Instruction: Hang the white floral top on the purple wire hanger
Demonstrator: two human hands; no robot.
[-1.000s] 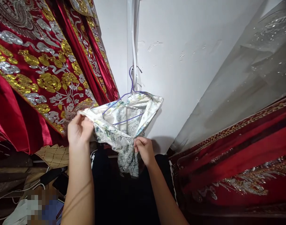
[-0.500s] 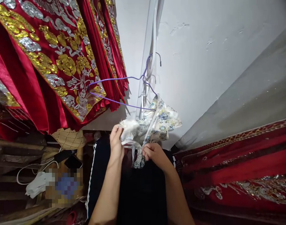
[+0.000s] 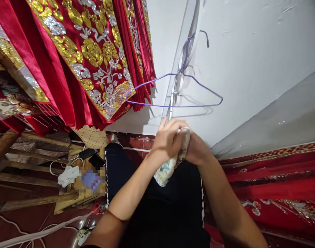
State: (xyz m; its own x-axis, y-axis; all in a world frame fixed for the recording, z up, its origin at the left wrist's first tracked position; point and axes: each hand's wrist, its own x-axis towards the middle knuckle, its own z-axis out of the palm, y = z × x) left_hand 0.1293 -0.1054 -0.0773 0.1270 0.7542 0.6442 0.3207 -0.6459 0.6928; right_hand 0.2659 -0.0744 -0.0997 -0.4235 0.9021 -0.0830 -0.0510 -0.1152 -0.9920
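- Two hands, one cloth: the left hand (image 3: 166, 139) and the right hand (image 3: 196, 150) press together around a single floral cloth (image 3: 170, 165), fingers of both curled shut on it; a bunched end hangs out below the palms, over the person's dark trousers (image 3: 160, 206)
- A second ago the cloth was spread wide on the hanger; half a second ago it hung by one corner; now it is off and wadded small between the hands
- One purple wire hanger (image 3: 173, 89) hangs bare just above the hands, not touching them, its hook on a pale strip down the white wall (image 3: 250, 51)
- Red embroidered garments (image 3: 90, 58) crowd the left, another red garment (image 3: 276, 179) the right; open room is only the narrow gap at the wall
- Low left: one phone (image 3: 97, 160), white cables (image 3: 61, 162)
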